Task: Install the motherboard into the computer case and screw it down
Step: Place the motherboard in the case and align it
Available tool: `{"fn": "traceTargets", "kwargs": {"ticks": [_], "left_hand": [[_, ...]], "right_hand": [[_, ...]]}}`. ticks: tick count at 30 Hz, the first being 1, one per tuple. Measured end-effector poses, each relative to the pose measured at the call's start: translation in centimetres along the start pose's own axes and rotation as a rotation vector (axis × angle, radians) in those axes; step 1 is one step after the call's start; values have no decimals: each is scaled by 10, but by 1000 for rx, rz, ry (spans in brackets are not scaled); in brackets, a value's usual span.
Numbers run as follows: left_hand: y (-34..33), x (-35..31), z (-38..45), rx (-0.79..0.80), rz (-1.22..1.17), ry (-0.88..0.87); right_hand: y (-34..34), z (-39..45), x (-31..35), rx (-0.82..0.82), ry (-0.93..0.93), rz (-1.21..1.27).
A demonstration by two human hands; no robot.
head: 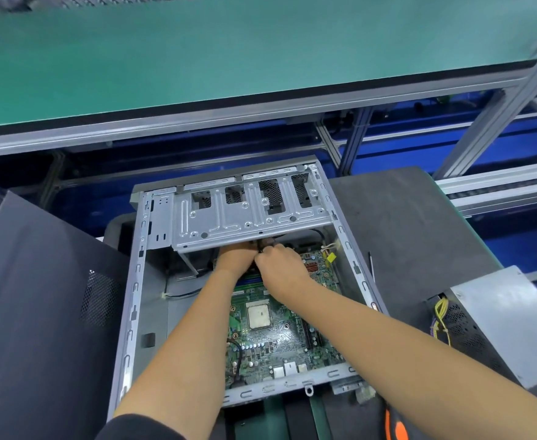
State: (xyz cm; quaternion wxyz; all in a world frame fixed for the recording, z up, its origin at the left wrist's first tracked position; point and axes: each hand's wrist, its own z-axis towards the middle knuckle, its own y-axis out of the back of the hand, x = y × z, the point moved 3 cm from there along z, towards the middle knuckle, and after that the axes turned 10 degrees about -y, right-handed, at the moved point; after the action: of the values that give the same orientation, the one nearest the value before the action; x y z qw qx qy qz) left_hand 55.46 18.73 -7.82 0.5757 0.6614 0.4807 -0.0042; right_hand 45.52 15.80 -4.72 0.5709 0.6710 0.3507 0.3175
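Observation:
The open grey computer case [135,290] lies on its side in front of me. A green motherboard [270,341] with a square silver CPU [258,315] sits inside it on the right. Both my hands reach deep into the case, just under the silver drive cage [245,214]. My left hand [237,257] and my right hand [281,265] touch each other, and their fingers pinch a small dark cable or connector [262,244] at the board's far edge. The fingertips are partly hidden by the cage.
The dark side panel [38,312] lies to the left of the case. A power supply [495,319] with yellow wires sits at the right on a dark mat [403,223]. A thin black tool [371,265] lies beside the case. An orange-handled tool [395,428] shows at the bottom edge. A green shelf [229,52] overhangs behind.

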Motion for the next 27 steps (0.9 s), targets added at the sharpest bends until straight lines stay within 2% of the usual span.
{"fn": "traceTargets", "kwargs": {"ticks": [3, 6, 9, 11, 14, 17, 21, 27], "left_hand": [[-2, 0, 2, 3, -72, -20], [-7, 7, 3, -43, -117, 43], [-3, 4, 1, -84, -94, 56], [-4, 0, 1, -145, -204, 39], [-3, -3, 1, -186, -206, -39], [-4, 2, 1, -219, -249, -24], [-5, 5, 3, -239, -365, 0], [-5, -6, 9, -251, -413, -20]], "right_hand": [[1, 1, -3, 36, -38, 93], [6, 1, -7, 95, -156, 282], [9, 0, -10, 28, -269, 365], [11, -1, -11, -23, -297, 325], [7, 1, -15, -48, -320, 248], [2, 5, -23, -23, -365, 159], [-5, 15, -32, 96, -420, 33], [-2, 26, -42, 49, -462, -27]]}}
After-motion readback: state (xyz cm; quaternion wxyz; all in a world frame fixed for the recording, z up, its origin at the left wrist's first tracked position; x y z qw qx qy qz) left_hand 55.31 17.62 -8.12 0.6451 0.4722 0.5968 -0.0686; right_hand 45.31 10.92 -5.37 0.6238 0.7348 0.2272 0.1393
